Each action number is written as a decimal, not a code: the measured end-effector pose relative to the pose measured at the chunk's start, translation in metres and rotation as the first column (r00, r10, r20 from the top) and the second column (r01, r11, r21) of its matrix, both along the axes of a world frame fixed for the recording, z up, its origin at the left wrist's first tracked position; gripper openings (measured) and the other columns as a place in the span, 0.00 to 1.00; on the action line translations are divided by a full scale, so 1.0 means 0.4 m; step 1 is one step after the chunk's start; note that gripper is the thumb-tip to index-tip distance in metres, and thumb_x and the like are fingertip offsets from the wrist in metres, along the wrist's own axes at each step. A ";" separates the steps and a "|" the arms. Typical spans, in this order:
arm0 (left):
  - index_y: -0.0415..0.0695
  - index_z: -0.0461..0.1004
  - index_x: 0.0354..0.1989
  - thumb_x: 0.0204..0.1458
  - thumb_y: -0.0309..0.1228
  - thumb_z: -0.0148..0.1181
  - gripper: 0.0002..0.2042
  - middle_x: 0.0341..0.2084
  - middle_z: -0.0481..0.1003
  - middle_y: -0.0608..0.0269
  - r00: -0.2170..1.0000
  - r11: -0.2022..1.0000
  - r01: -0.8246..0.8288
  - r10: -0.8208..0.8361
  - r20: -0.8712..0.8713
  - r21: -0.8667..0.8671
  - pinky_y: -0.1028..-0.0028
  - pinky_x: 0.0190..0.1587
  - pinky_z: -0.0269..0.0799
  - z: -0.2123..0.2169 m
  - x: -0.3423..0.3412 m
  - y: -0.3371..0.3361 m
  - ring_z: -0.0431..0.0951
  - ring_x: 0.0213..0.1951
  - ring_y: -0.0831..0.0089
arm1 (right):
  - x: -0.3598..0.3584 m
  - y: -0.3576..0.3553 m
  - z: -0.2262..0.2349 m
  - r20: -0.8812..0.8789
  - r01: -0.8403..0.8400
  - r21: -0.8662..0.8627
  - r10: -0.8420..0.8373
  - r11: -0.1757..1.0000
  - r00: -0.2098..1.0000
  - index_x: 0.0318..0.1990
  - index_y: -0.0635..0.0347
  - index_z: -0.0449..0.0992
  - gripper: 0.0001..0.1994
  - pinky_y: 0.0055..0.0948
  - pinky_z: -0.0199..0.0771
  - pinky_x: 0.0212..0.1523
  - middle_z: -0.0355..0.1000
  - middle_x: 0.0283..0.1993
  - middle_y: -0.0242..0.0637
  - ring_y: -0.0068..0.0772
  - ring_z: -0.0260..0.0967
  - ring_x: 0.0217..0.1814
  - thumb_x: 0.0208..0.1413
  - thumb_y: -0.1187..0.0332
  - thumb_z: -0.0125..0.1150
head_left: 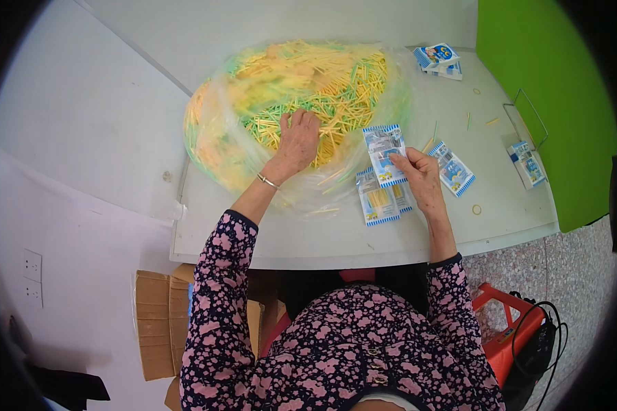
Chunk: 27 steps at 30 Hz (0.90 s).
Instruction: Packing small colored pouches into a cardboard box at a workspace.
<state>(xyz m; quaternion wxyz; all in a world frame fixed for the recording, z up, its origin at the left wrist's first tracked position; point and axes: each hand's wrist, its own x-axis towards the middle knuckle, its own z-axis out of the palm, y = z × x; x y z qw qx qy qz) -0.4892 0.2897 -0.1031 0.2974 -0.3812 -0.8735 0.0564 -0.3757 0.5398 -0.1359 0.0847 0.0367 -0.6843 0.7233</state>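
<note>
A large clear plastic bag (216, 116) lies open on the table, full of thin short yellow, green and orange sticks (349, 99). My left hand (299, 142) is in the bag's mouth, its fingers curled down among the sticks; the fingertips are hidden, so what they pinch does not show. Between thumb and fingers, my right hand (424, 179) grips a small blue-and-white packet (385, 156) just right of the bag. Beneath that packet lie other packets (377, 200) of the same kind, with yellow sticks showing through a clear window.
Another packet (452, 169) lies right of my right hand. A small stack of packets (440, 60) sits at the back right. By the green panel (548, 103) are a wire stand (528, 120) and a packet (526, 164). Loose rubber bands (476, 209) and stray sticks dot the white table (308, 255).
</note>
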 end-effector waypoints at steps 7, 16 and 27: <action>0.36 0.65 0.37 0.55 0.28 0.47 0.07 0.31 0.72 0.55 0.746 0.827 -0.268 -0.147 0.649 0.495 0.64 0.47 0.61 0.112 -0.017 -0.035 0.71 0.38 0.61 | 0.006 -0.031 0.041 0.000 -0.004 -0.169 0.004 0.986 1.000 0.35 0.65 0.76 0.09 0.14 0.61 0.28 0.72 0.27 0.25 0.10 0.62 0.27 0.54 0.67 0.56; 0.34 0.66 0.38 0.56 0.29 0.47 0.09 0.32 0.73 0.54 0.163 0.061 -0.758 -0.947 0.279 0.650 0.65 0.41 0.72 0.114 0.008 0.031 0.75 0.36 0.66 | -0.136 -0.230 0.064 0.101 0.026 -0.783 0.086 0.621 0.991 0.47 0.63 0.70 0.12 0.24 0.65 0.49 0.72 0.44 0.35 0.24 0.68 0.45 0.56 0.70 0.53; 0.38 0.68 0.38 0.56 0.25 0.49 0.05 0.31 0.73 0.63 0.510 -0.240 -0.612 -0.848 0.144 0.753 0.79 0.33 0.71 0.025 0.069 0.144 0.74 0.31 0.79 | -0.236 -0.336 0.047 0.121 0.104 -0.982 0.106 0.160 0.987 0.46 0.62 0.67 0.10 0.31 0.70 0.47 0.71 0.43 0.36 0.31 0.69 0.44 0.59 0.71 0.47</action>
